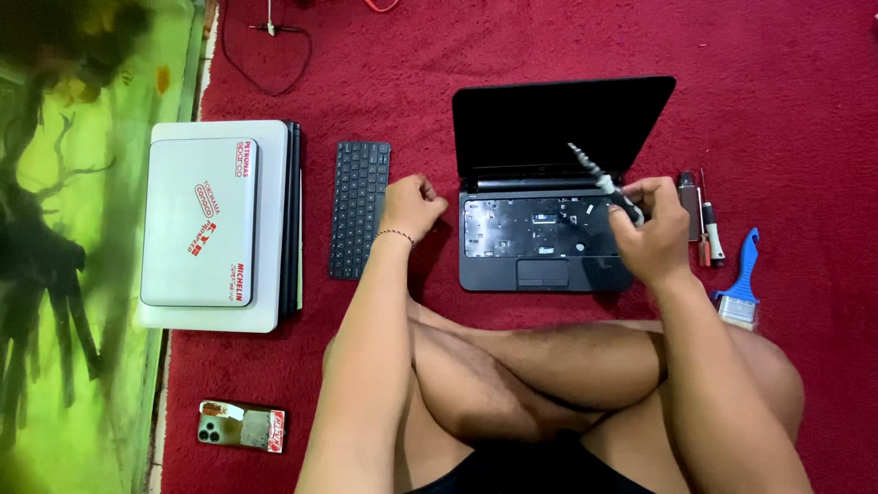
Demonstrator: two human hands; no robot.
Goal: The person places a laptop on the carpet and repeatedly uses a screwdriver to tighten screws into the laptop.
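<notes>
1. The right hand point(651, 233) has its grip closed round a screwdriver point(605, 183), fingers wrapped low on the handle so the shaft slants up and to the left, its tip raised over the hinge end of the small black laptop point(549, 197) and touching nothing there.
2. That laptop sits open on the red carpet point(777, 91) straight ahead of the crossed legs, screen tilted back. Its keyboard bay is bare, with the inner frame exposed.
3. The detached keyboard point(358, 209) lies flat just to the laptop's left, out of the bay but close by.
4. The left hand point(413, 207) is curled into a loose fist between keyboard and laptop, resting near the carpet (I cannot tell whether anything small is shut inside it).
5. More screwdrivers point(702, 220) lie side by side just beyond the right hand, and a blue-handled brush point(743, 284) rests near the right knee.
6. A stack of closed laptops point(219, 224) sits well to the left, a phone point(241, 426) nearer the body.
</notes>
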